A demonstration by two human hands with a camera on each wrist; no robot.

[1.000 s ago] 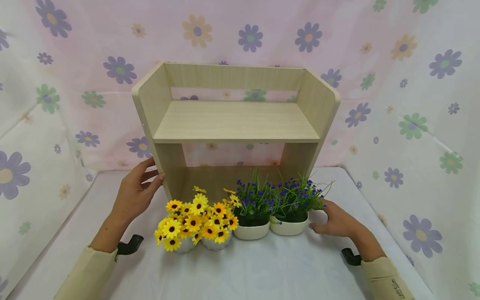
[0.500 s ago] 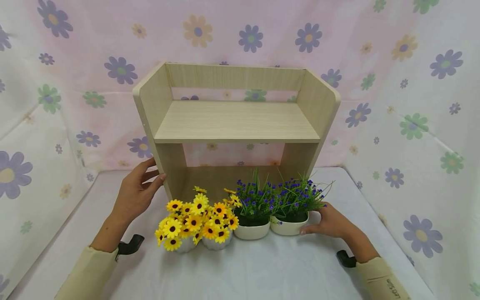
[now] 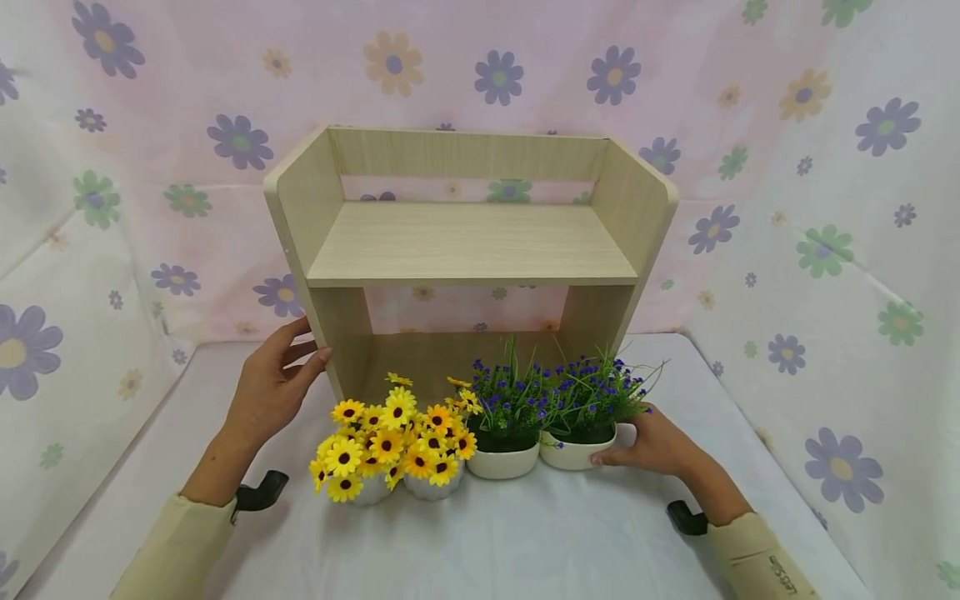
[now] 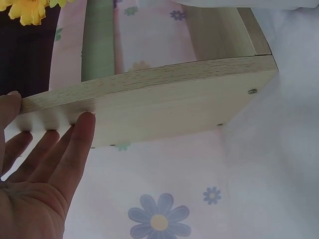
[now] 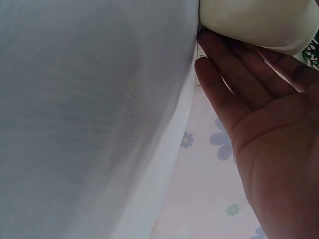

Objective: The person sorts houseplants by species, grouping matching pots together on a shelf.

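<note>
A pale wooden two-tier shelf (image 3: 472, 242) stands upright on a white cloth. My left hand (image 3: 266, 387) touches its left side panel (image 4: 164, 107), thumb at the front edge and straight fingers against the outer face. In front of the shelf is a row of artificial potted plants: yellow daisies (image 3: 386, 442) at left and purple-flowered grasses (image 3: 510, 400) in cream oval pots at right. My right hand (image 3: 660, 446) holds the rightmost cream pot (image 3: 576, 454) by its right end, thumb at the front and fingers behind; the right wrist view shows fingers (image 5: 239, 74) along this pot (image 5: 264, 22).
Both shelf tiers are bare, and the lower one (image 3: 427, 354) lies partly hidden behind the plants. Flower-printed cloth (image 3: 480, 67) hangs at the back and both sides. The white tablecloth (image 3: 517, 542) spreads out in front of the pots.
My right hand has moved left, from beside the rightmost pot to around its end, thumb now at the pot's front. The left hand, shelf and plants look unchanged.
</note>
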